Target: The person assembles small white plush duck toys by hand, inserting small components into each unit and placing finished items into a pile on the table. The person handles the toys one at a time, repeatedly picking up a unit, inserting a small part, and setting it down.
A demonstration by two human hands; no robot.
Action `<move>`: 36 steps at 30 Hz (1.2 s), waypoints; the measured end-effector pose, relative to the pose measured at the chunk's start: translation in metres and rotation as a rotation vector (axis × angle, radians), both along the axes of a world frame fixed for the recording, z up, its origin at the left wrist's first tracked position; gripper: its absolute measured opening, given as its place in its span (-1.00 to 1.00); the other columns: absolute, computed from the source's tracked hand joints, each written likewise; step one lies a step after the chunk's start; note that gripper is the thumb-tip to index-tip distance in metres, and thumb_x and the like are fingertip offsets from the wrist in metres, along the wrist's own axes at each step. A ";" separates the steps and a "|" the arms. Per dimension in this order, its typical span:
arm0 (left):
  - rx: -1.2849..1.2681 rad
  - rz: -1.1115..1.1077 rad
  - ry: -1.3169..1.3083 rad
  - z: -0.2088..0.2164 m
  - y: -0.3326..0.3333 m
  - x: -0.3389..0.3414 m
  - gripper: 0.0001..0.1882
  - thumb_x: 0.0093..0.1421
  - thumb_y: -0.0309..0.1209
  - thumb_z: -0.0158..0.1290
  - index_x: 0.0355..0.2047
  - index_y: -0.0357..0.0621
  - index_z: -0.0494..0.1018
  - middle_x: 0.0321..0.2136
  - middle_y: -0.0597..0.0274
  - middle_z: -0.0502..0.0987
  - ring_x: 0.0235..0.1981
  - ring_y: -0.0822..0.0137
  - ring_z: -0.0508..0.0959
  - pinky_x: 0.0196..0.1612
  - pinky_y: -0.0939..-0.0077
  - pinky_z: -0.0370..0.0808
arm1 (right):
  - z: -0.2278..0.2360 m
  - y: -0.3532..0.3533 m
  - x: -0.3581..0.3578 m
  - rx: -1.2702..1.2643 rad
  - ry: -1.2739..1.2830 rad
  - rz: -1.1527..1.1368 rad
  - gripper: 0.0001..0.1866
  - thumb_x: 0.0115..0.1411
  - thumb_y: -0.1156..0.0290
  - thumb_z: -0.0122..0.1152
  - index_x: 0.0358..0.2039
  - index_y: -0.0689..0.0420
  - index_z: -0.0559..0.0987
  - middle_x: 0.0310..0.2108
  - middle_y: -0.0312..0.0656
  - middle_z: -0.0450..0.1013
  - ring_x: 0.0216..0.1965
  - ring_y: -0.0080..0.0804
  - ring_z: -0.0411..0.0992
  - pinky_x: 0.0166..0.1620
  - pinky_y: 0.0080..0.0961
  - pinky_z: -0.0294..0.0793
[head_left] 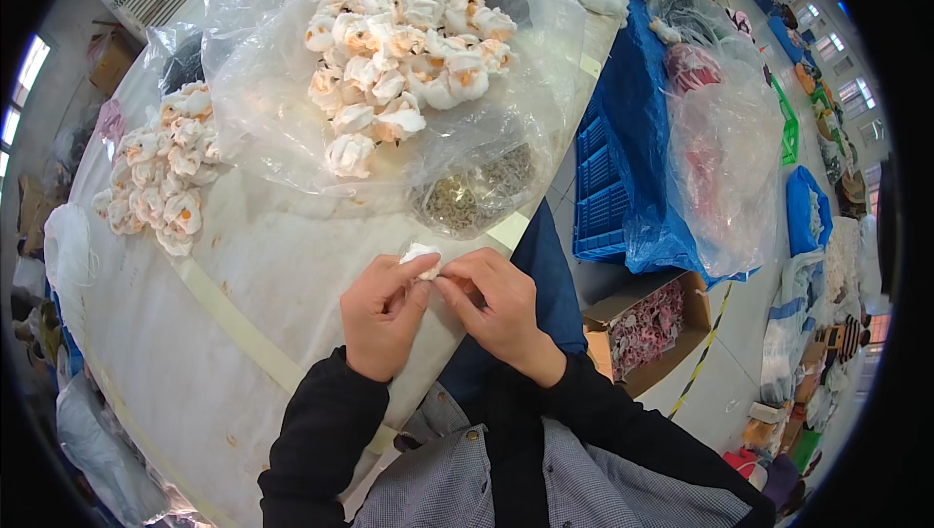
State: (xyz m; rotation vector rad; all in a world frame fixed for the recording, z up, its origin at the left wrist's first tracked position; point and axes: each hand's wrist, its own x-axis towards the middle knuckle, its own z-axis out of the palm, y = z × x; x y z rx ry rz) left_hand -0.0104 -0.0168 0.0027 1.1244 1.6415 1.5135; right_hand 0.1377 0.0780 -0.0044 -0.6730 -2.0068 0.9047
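Over the table's near right side, my left hand [381,319] pinches a small white plush piece [420,253] between thumb and fingers. My right hand [498,306] meets it from the right, thumb and fingertips pressed together at the piece's lower edge. Whatever fine thing those fingertips hold is too small to tell. Beyond my hands, a heap of white plush pieces with orange patches [389,61] lies on a clear plastic bag [268,129]. A second pile of similar pieces [165,173] rests to the left. Nearest my hands is a clear bag of small greyish-brown bits [477,192].
The pale table cover [292,275] has light tape strips across it. Right of the table stand a blue plastic crate [598,192] with blue sheeting and bagged red and white material [715,158], and a cardboard box of pink scraps [696,319]. Bags and boxes line the far right.
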 end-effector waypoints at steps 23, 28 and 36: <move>0.081 0.088 0.457 -0.003 0.000 0.003 -0.88 0.09 -0.57 0.24 -0.32 -0.20 0.63 -0.52 0.12 0.50 -0.60 0.16 0.51 -0.51 0.37 0.44 | 0.023 0.015 0.000 0.261 -0.171 -0.050 -0.93 0.18 0.47 0.38 -0.33 0.15 0.67 -0.43 -0.18 0.52 -0.44 -0.20 0.48 -0.39 -0.36 0.45; 0.028 0.144 0.363 0.000 0.001 -0.003 -0.94 0.10 -0.56 0.23 -0.38 -0.26 0.61 -0.55 0.10 0.52 -0.59 0.18 0.51 -0.49 0.41 0.42 | 0.024 0.055 -0.011 0.506 -0.401 -0.141 -0.91 0.10 0.41 0.43 -0.35 0.04 0.68 -0.38 -0.29 0.51 -0.25 -0.23 0.45 -0.16 -0.28 0.39; -0.036 0.127 0.213 -0.001 0.004 -0.002 -0.90 0.17 -0.51 0.24 -0.39 -0.33 0.60 -0.55 0.15 0.53 -0.56 0.36 0.46 -0.44 0.47 0.39 | 0.011 0.067 -0.012 0.557 -0.517 -0.081 -0.89 0.12 0.36 0.42 -0.34 0.01 0.67 -0.35 -0.32 0.49 -0.18 -0.25 0.44 -0.06 -0.26 0.34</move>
